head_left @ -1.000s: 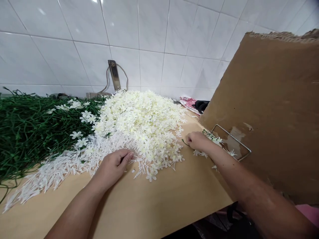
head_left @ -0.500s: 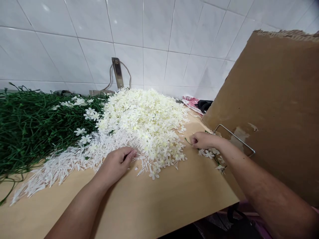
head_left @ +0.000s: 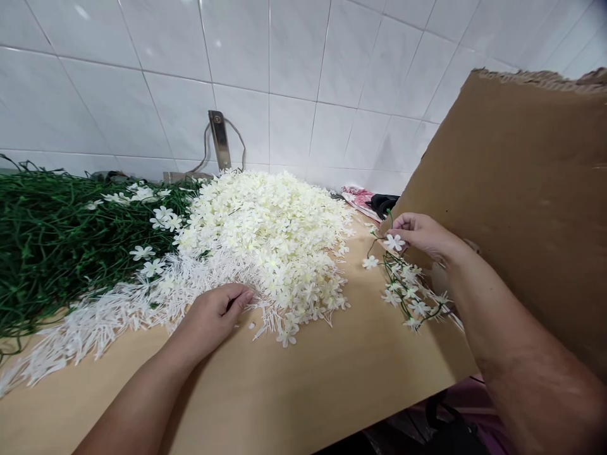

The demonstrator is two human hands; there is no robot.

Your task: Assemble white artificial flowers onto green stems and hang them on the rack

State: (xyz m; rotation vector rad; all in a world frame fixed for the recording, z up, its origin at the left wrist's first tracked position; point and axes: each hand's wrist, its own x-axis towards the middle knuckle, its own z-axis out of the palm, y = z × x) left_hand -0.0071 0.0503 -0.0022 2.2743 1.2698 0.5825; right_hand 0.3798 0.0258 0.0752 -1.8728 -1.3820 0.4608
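My right hand (head_left: pixel 422 235) pinches a green artificial flower stem (head_left: pixel 391 218) at the right of the table, beside the cardboard. White blossoms hang from that sprig, and below it a bunch of flowered stems (head_left: pixel 408 287) lies on the tabletop, partly behind my wrist. My left hand (head_left: pixel 213 316) rests at the near edge of the white pile, thumb and fingers pressed together; whatever is between them is too small to name. In front of it spreads a heap of loose white artificial blossoms (head_left: pixel 279 221), with thin white stamen-like pieces (head_left: pixel 109 322) to its left.
Bare green stems (head_left: pixel 71 240) are massed at the far left. A large cardboard sheet (head_left: pixel 521 170) stands along the right side. White wall tiles (head_left: pixel 294 57) rise behind, with a metal bracket (head_left: pixel 219 140) and cord. The wooden table (head_left: pixel 294 392) ends at the lower right.
My right hand has moved up and right, raising a flowered stem off the tabletop and uncovering more of the bunch. My left hand stays at the pile's edge; the view has shifted slightly.
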